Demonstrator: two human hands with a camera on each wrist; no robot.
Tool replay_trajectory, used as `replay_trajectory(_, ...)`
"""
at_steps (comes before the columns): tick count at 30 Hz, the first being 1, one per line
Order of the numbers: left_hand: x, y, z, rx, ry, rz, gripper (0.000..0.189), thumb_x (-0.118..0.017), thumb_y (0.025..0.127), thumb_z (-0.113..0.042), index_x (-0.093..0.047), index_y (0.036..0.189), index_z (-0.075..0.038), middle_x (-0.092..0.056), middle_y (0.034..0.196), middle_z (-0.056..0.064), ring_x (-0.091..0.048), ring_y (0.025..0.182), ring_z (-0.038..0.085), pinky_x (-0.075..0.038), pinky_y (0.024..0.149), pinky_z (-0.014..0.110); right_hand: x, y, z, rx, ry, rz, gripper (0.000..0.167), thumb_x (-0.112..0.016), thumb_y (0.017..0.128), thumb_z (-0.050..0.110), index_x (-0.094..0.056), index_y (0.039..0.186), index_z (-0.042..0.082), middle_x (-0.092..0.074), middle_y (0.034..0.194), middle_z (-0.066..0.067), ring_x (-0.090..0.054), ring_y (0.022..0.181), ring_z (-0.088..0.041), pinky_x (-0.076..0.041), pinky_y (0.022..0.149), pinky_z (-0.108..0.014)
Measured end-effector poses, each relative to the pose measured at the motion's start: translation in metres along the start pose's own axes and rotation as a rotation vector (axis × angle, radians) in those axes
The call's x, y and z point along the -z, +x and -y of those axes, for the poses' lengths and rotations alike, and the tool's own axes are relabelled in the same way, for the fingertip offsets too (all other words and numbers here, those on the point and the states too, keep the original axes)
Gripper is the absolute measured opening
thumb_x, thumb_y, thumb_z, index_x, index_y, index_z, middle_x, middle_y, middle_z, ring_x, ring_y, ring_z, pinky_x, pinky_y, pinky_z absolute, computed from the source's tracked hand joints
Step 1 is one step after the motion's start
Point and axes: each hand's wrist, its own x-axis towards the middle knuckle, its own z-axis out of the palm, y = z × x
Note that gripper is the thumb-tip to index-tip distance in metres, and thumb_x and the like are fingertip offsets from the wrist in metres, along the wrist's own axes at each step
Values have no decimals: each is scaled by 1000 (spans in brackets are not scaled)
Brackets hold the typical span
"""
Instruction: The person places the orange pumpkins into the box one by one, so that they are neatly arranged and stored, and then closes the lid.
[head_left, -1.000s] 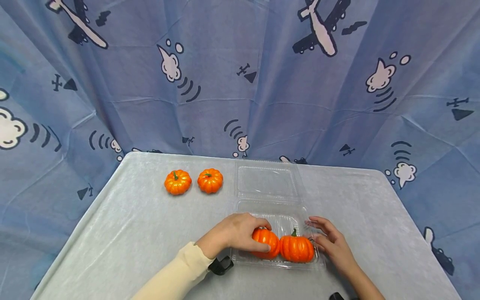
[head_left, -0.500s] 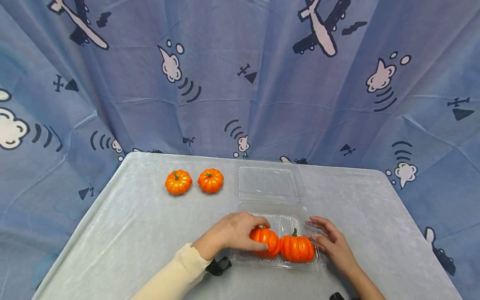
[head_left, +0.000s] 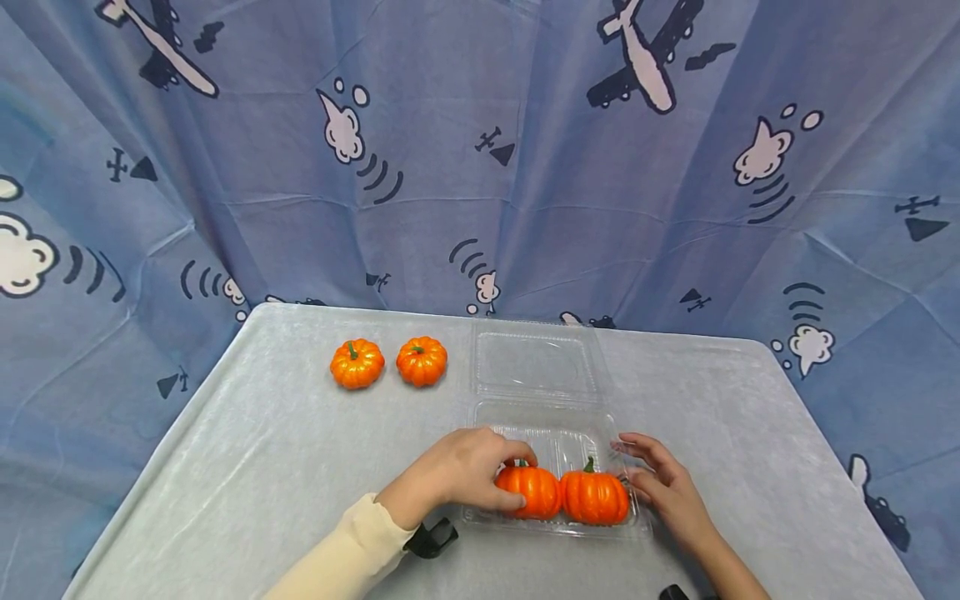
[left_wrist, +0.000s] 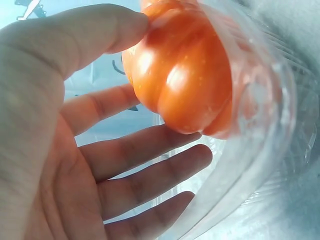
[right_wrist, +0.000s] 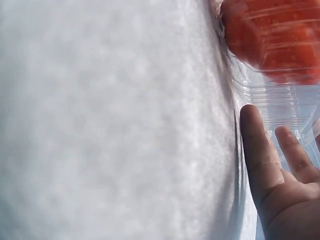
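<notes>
Item, one clear plastic container point(head_left: 555, 417), its lid point(head_left: 536, 364) laid back flat behind it on the grey-white worktop point(head_left: 285, 475). Contents: two ribbed orange pumpkins side by side in the front part, the left pumpkin point(head_left: 540, 493) and the right pumpkin point(head_left: 596, 498), apparently touching. Left hand point(head_left: 472, 468): thumb and forefinger curved round the left pumpkin, remaining fingers spread; firmness of hold cannot be told, the far side being hidden. Right hand point(head_left: 671, 492): fingers apart and relaxed at the container's right wall, gripping nothing. Outside the container, near the worktop's back edge, a pair of smaller, glossier specimens: one at far left point(head_left: 357, 364), its neighbour point(head_left: 422, 362) just beside it, both with green stems. Handling, as judged: pumpkins probably light and hard-skinned, rather slippery; best taken across the sides, fingertips in the grooves, the stem left alone. Container likely thin, springy and easily shifted or creased; best steadied lightly at the rim.
</notes>
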Motion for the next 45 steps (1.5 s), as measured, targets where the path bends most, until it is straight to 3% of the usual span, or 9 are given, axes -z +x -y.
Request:
replay_trajectory(5,1,-3,-2,-2,4,-7,32,-73,75,-35,-67,106,-30,-59,70,-16,-46,59,-1,-36,53,15,-1,0,0,-11,-11,-5,42,-47,95,-4,-39,136,-6,-61,123,10,-66,96,-10,-56,77,-22)
replay_trajectory(12,1,-4,-3,16,13,-6,39,-73,75,-36,-66,113,-29,-62,80,-17,-49,65,-1,-38,57,14,-2,-1,1,-27,-45,-21,42,-49,95,-2,-38,136,-7,-61,122,11,-66,96,-9,-56,77,-22)
replay_trajectory(27,1,-7,-4,29,92,-25,34,-77,72,-35,-66,104,-32,-60,78,-19,-47,63,-1,-36,54,16,-1,-1,0,-44,-94,-25,43,-49,96,-1,-38,137,-6,-60,121,14,-66,96,-10,-56,77,-21)
replay_trajectory(37,0,-6,-4,35,91,-23,40,-77,72,-38,-66,110,-32,-67,93,-16,-54,76,-1,-43,63,17,0,0,-1,-47,-95,-26,42,-49,96,0,-38,137,-6,-60,121,13,-67,95,-10,-56,77,-21)
replay_trajectory(45,0,-4,-3,1,129,-36,42,-75,73,-38,-65,114,-31,-68,97,-15,-59,82,0,-46,69,17,0,0,0,-29,-67,-9,43,-48,96,-1,-37,138,-5,-60,123,12,-66,95,-10,-56,78,-21)
